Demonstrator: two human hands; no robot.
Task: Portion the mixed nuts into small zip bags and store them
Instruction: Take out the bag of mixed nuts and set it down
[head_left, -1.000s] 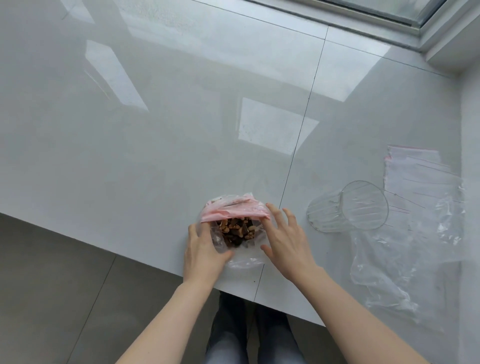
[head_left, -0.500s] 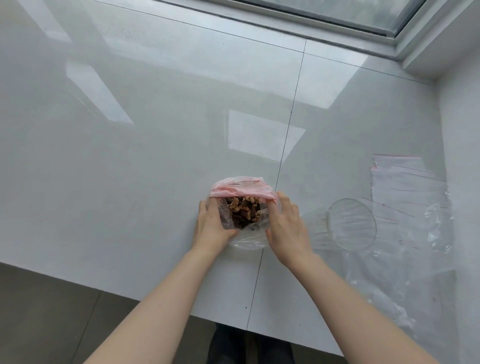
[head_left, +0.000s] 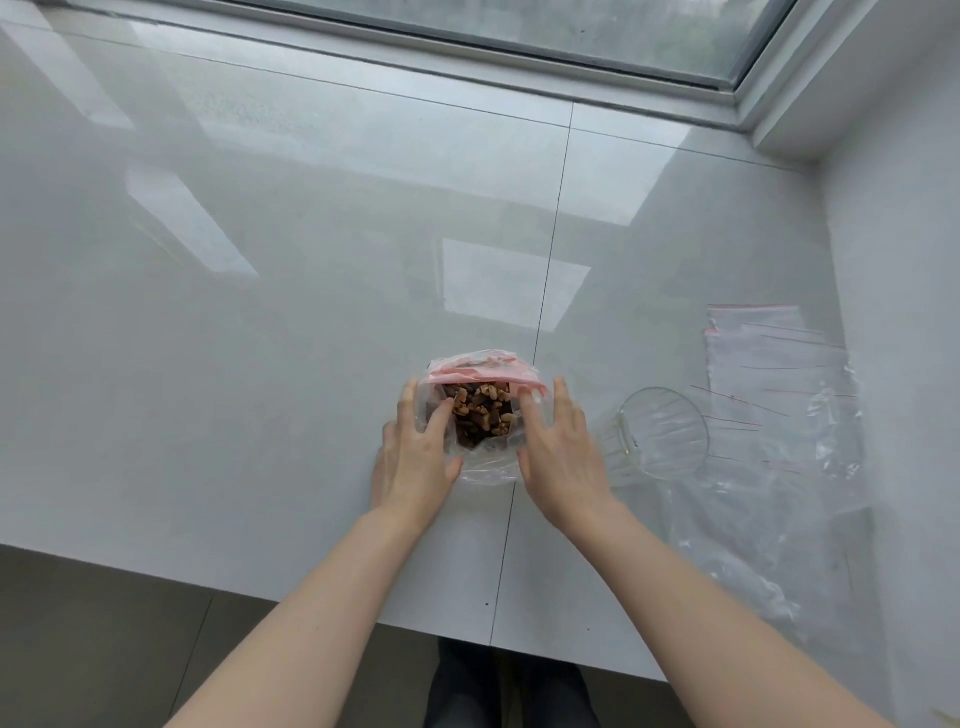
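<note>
Head view, steeply down, close over counter (head_left: 260, 364), perhaps standing

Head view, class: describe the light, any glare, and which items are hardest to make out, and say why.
Head view: daylight from the window is soft, shadows faint; pale reflected patches glare on the glossy counter; the clear glass and empty zip bags nearly vanish against it; the nuts between the left hand and right hand read sharply; wide-angle bending curves the edges.

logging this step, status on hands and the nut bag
Left hand and right hand flat against bag of nuts, one each side. Bag open, on counter. Glass on its side just right.
</note>
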